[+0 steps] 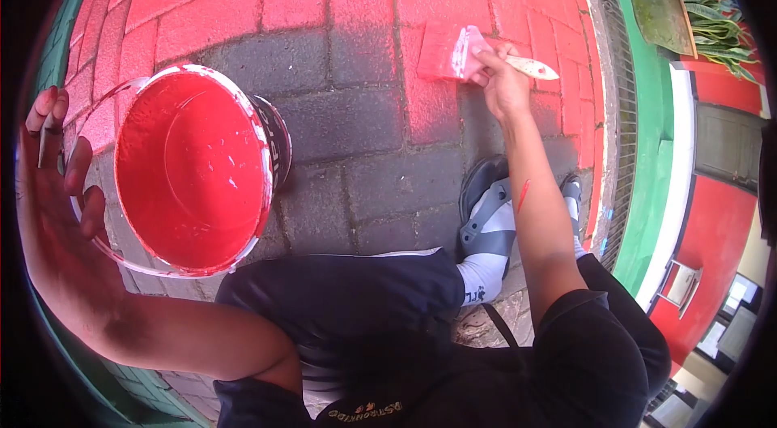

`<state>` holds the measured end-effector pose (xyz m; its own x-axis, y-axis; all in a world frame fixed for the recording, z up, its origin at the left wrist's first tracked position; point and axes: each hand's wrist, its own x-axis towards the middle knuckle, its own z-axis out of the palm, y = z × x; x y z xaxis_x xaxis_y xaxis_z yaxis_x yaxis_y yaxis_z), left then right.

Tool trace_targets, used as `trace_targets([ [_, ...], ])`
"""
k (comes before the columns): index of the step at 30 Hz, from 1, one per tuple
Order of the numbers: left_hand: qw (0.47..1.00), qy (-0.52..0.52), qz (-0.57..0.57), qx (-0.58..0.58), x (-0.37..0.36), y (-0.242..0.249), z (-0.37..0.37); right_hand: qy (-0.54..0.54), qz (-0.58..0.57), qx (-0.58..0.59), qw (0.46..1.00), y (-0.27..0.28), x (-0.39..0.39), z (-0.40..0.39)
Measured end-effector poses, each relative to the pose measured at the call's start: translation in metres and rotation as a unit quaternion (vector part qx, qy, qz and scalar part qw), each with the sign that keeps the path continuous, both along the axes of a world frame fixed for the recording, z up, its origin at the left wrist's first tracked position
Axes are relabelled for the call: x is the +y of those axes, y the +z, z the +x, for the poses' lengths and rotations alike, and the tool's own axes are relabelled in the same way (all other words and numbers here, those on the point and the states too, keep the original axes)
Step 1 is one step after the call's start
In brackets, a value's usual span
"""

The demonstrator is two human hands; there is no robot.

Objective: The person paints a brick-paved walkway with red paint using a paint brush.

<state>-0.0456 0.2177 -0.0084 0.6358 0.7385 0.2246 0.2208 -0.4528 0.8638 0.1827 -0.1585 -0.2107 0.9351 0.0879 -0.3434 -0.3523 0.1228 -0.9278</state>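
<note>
My right hand (503,81) grips a wide paintbrush (531,68) near the base of its pale handle. Its red-coated bristles (441,51) lie against the brick paving (348,116), where wet red meets dark grey. A bucket (194,169) of red paint stands at left, its rim smeared with red and white. My left hand (69,177) is at the bucket's outer side, fingers loosely curled at the thin wire handle (105,254). Red paint marks its fingertips, and a red streak runs along my right forearm.
Red-painted bricks (235,7) spread across the far side. My shoe (486,205) is on grey bricks close to the painted edge. A drain grating (623,104) and green strip (651,177) run along the right, with a potted plant (712,23) beyond.
</note>
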Motion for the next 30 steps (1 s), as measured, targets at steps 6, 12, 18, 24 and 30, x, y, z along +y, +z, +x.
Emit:
trace_targets([
  [6,1.0,0.014,0.012,0.011,0.002,0.0,0.001,0.086,-0.098,-0.03,0.991,0.033,0.01,-0.006],
  [12,0.997,0.025,-0.027,0.06,-0.005,0.006,0.006,0.179,-0.216,-0.374,0.884,-0.01,0.03,-0.006],
  [18,0.998,0.019,-0.041,0.032,0.003,0.003,0.002,0.325,-0.436,-0.431,0.72,0.003,0.023,-0.076],
  [24,1.0,-0.025,-0.014,-0.008,0.016,-0.002,-0.009,0.396,-0.455,-0.44,0.665,0.015,-0.001,-0.113],
  [30,0.997,-0.059,-0.025,-0.044,0.027,-0.007,-0.014,0.421,-0.439,-0.416,0.676,0.02,-0.011,-0.13],
])
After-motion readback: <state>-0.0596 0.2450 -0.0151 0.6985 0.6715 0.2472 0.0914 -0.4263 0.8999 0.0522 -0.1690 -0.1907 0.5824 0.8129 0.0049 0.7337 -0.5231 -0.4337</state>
